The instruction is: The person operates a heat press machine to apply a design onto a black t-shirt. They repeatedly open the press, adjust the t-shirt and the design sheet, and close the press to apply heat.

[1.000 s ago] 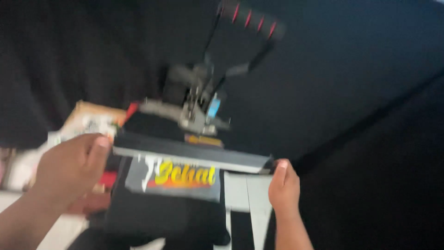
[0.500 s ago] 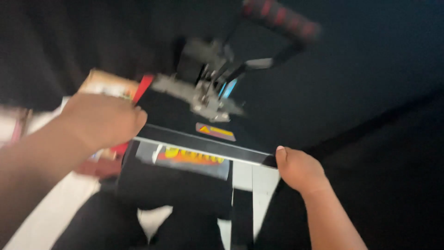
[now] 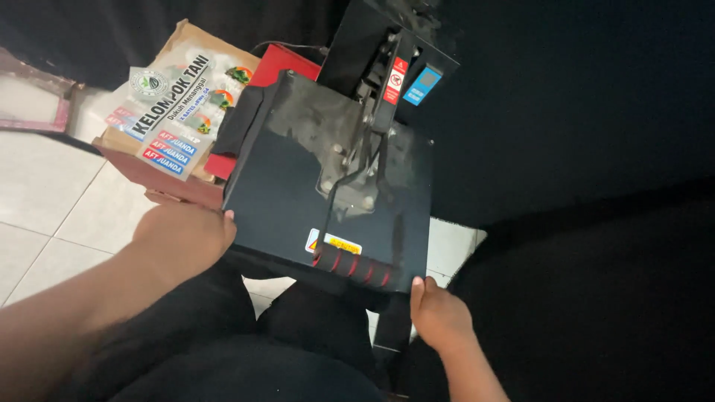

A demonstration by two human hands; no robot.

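The black heat press (image 3: 328, 201) sits mid-frame on the tiled floor (image 3: 45, 201) with its top plate down and red-ringed handle (image 3: 352, 266) lowered, the left hand (image 3: 182, 238) gripping its near-left edge, the right hand (image 3: 439, 316) its near-right corner, printed cardboard (image 3: 175, 104) lying upper left.

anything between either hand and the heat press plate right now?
Nothing visible. The left hand rests directly on the left front corner of the black upper plate, and the right hand touches its right front corner. The red-and-black handle lies between the two hands, clear of both.
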